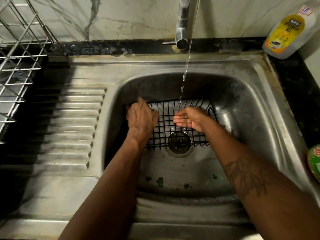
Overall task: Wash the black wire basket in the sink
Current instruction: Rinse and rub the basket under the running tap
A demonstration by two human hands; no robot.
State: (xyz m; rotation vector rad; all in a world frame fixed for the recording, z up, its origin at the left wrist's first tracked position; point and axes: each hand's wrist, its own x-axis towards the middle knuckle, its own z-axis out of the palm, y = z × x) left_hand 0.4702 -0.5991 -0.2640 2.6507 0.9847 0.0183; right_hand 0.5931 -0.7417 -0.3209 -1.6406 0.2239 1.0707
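Observation:
The black wire basket (pixel 170 126) lies in the steel sink (pixel 242 104), over the round drain (pixel 179 142). My left hand (pixel 142 116) grips the basket's left rim, fingers curled round the wire. My right hand (pixel 188 119) lies inside the basket with fingers straight and held together, palm turned left, touching the wire floor. A thin stream of water (pixel 186 70) runs from the chrome tap (pixel 182 23) down into the basket just left of my right hand.
A dish soap bottle (pixel 289 30) stands at the back right corner. A steel wire dish rack (pixel 19 54) stands at the left above the ribbed drainboard (pixel 72 122). A green container (pixel 315 161) sits at the right edge. Green scraps (pixel 160 181) lie on the sink floor.

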